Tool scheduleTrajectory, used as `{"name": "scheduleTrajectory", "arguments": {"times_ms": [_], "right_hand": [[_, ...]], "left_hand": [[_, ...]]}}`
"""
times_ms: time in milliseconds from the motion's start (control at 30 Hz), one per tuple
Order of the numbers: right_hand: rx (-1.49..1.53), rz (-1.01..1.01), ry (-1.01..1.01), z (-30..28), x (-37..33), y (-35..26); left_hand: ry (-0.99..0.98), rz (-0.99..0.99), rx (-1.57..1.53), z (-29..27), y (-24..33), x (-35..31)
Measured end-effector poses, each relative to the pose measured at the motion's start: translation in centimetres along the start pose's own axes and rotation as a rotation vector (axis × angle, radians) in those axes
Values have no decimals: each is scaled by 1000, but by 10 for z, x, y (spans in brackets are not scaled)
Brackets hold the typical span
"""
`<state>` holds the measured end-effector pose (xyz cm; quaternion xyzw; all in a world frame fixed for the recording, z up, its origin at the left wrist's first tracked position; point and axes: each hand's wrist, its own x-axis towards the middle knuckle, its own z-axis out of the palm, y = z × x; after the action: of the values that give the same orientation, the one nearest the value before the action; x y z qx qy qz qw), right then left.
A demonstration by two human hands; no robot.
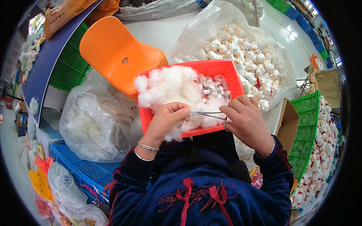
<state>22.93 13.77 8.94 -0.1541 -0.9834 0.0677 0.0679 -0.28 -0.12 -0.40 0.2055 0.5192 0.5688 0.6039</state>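
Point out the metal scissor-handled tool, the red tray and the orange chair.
Metal tool (202, 113), head view: on its shafts.
Red tray (217, 67), head view: on its far inner wall.
Orange chair (115, 47), head view: on its broad smooth surface.

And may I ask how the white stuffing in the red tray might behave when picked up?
The stuffing looks fluffy and loosely clumped, so it is probably soft and light for its size. Its wispy edges suggest it may pull into tufts. Heaped over the left rim of the tray, it could spill if pushed.
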Motion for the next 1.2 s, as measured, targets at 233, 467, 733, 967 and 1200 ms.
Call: {"name": "scheduleTrajectory", "arguments": {"times_ms": [233,467,733,967,1200], "right_hand": [[-12,90,-51,-17,-4,7],[121,18,-20,-13,5,9],[75,-13,-64,-16,-2,20],[53,-9,-138,-19,-3,18],[47,-25,-109,-14,-2,14]], "left_hand": [[16,106,-115,-1,-6,2],[35,116,-68,13,4,-7],[-30,125,-35,5,3,-7],[32,184,95,16,5,-8],[60,202,110,17,1,-10]]}}
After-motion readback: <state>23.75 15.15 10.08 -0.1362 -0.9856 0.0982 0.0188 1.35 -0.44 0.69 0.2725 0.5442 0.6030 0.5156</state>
